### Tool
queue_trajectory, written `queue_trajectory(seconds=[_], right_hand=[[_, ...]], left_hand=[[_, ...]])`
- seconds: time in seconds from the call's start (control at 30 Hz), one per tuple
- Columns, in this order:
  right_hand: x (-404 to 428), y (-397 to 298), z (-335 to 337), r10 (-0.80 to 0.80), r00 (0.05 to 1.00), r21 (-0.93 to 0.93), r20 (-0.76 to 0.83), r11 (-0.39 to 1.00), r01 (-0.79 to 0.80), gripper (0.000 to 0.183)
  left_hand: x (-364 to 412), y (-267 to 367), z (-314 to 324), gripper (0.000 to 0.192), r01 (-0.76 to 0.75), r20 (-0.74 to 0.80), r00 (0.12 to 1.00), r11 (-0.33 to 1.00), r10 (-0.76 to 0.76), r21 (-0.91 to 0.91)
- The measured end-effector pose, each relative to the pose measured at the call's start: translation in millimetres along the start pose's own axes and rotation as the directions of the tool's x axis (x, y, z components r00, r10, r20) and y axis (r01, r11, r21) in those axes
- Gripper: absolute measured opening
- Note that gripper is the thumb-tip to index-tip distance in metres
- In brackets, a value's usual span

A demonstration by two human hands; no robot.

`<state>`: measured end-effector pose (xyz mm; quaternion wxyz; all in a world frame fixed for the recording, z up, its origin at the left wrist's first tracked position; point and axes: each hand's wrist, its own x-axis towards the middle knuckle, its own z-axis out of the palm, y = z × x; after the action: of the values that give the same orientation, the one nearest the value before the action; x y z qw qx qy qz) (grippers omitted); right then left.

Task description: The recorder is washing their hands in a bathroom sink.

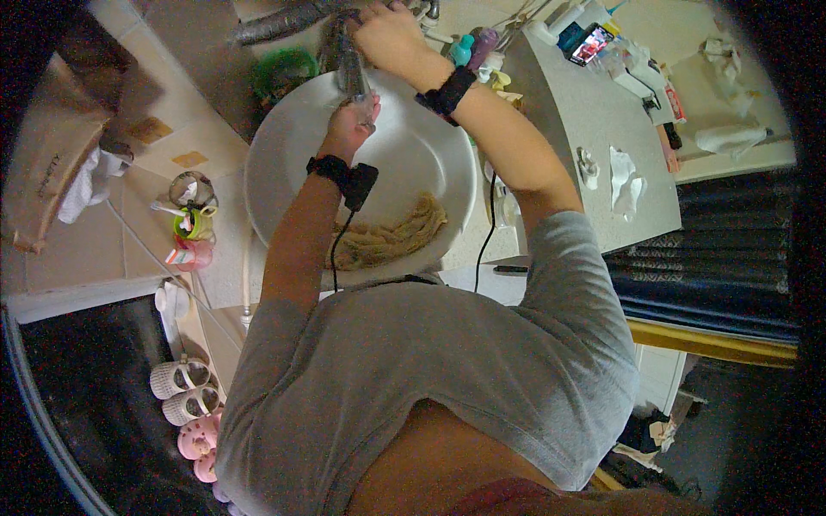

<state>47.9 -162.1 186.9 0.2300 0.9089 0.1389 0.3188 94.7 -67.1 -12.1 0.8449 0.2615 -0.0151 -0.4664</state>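
Note:
A round whitish basin [413, 148] lies before me, with a crumpled tan cloth [393, 242] along its near inner side. Over the far part of the basin, my left hand [353, 124] has its fingers curled at the lower end of a clear, shiny elongated object [352, 71], whose kind I cannot tell. Beyond the rim, my right hand [387, 32] is at the dark upper end of that object; its fingertips are blurred, so its grip is unclear. Black straps with cables are on both wrists.
A green mesh-like container [284, 72] stands beyond the basin. On the right counter [581, 122] lie a lit phone [590, 45], bottles and crumpled tissues [624, 184]. Cups with toothbrushes [193, 222] stand left, near a brown paper bag [64, 142]. Clogs [181, 380] are lower left.

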Motion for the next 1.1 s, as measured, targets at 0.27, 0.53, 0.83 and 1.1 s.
queue_trajectory(seconds=[0.27, 0.53, 0.83, 1.1], right_hand=[[-91, -60, 12, 0.617, 0.712, 0.498, 0.334, 0.526, -0.689, 0.064], [-124, -152, 46, 0.224, 0.538, 0.146, 0.813, -0.972, 0.183, 0.043], [-117, -154, 54, -0.033, 0.574, -0.243, 0.818, -0.924, 0.293, 0.048], [-100, -134, 19, 0.065, 0.534, -0.077, 0.843, -0.968, 0.239, 0.039]], left_hand=[[-22, -16, 9, 0.021, 0.046, -0.252, 0.962, 0.853, 0.102, 0.520], [-58, -66, -5, 0.027, -0.422, 0.657, 0.517, -0.505, 0.548, 0.753], [-64, -81, 28, 0.042, 0.353, 0.231, 0.496, -0.437, 0.837, 0.827], [-85, -38, 30, 0.041, -0.072, 0.521, 0.699, -0.677, 0.490, 0.732]])
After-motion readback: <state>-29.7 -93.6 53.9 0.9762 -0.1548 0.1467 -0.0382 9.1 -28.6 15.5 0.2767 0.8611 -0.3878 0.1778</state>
